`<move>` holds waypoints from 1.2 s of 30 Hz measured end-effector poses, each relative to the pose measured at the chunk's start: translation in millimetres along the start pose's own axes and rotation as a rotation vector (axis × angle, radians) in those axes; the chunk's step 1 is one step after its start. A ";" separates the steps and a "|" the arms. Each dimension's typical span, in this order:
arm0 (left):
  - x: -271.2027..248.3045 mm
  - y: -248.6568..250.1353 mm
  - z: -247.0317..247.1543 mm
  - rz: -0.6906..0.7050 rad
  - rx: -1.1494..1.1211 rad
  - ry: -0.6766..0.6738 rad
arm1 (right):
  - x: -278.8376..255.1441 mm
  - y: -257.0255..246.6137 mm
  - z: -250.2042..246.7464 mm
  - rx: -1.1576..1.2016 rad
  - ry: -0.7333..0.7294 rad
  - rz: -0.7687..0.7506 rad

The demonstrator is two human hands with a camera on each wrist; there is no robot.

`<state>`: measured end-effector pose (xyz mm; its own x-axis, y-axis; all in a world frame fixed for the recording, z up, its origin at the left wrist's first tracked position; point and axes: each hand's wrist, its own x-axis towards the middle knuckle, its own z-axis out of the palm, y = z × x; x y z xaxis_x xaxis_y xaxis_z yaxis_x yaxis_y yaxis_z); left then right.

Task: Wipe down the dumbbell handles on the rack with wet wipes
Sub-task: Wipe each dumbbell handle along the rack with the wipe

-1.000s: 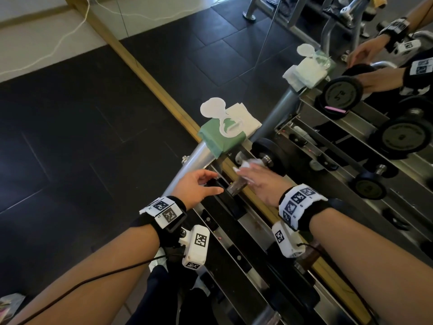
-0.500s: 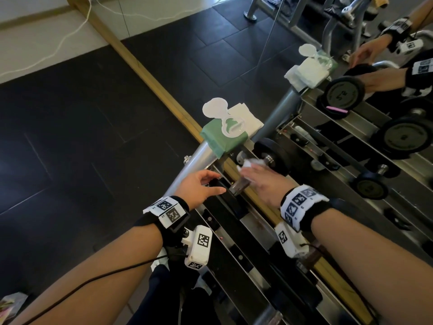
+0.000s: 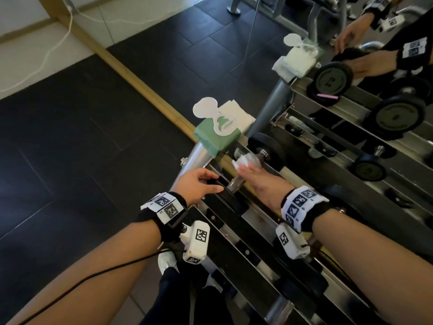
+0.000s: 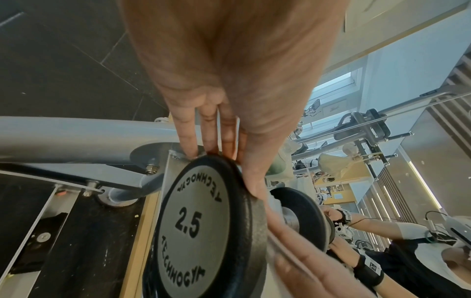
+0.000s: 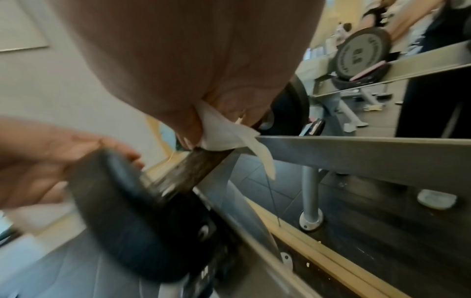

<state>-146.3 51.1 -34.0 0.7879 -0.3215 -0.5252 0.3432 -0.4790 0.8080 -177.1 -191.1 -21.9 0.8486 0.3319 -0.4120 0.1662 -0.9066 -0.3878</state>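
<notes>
A small black dumbbell lies at the end of the steel rack [image 3: 255, 221]; its near plate [image 4: 198, 227] is marked 2.5. My left hand [image 3: 199, 184] grips that plate's rim, fingers [image 4: 188, 141] over the top and thumb on the inner face. My right hand [image 3: 257, 179] holds a crumpled white wet wipe [image 3: 243, 160] wrapped on the metal handle [image 3: 235, 184] close to the far plate [image 3: 267, 148]. In the right wrist view the wipe [image 5: 221, 133] sits on the handle [image 5: 193, 169], a loose tail hanging down. The green wipes pack [image 3: 218, 134] stands open on the rack's end.
A mirror behind the rack, edged by a wooden strip [image 3: 140, 83], reflects the rack, larger dumbbells [image 3: 332, 78] and my arms. The rack's grey post [image 3: 196, 158] runs down to black rubber floor [image 3: 70, 160] on the left. A white cable [image 3: 46, 55] lies by the wall.
The right hand with the wipe has shifted slightly along the handle toward the far plate. The left hand stays on the near plate.
</notes>
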 end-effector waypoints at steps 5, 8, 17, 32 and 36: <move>3.1 -2.2 -1.4 0.006 0.018 -0.007 | 4.9 -7.1 -4.1 0.061 0.007 0.090; 4.3 -2.6 -0.5 0.010 0.018 0.000 | -11.1 -21.1 15.1 0.076 -0.060 -0.015; 7.2 -2.9 -3.1 0.022 0.040 -0.015 | -6.0 -7.0 -17.2 0.066 -0.080 0.151; 10.1 8.0 -9.9 0.051 0.157 -0.085 | -24.3 -37.4 31.6 0.596 0.199 0.267; 7.9 10.5 -11.4 0.061 0.182 -0.104 | -17.5 -46.5 27.9 0.696 0.293 0.341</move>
<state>-130.7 52.9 -26.6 0.7442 -0.4326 -0.5090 0.1906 -0.5928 0.7825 -213.7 -147.5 -19.6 0.9089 -0.1009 -0.4046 -0.3908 -0.5449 -0.7419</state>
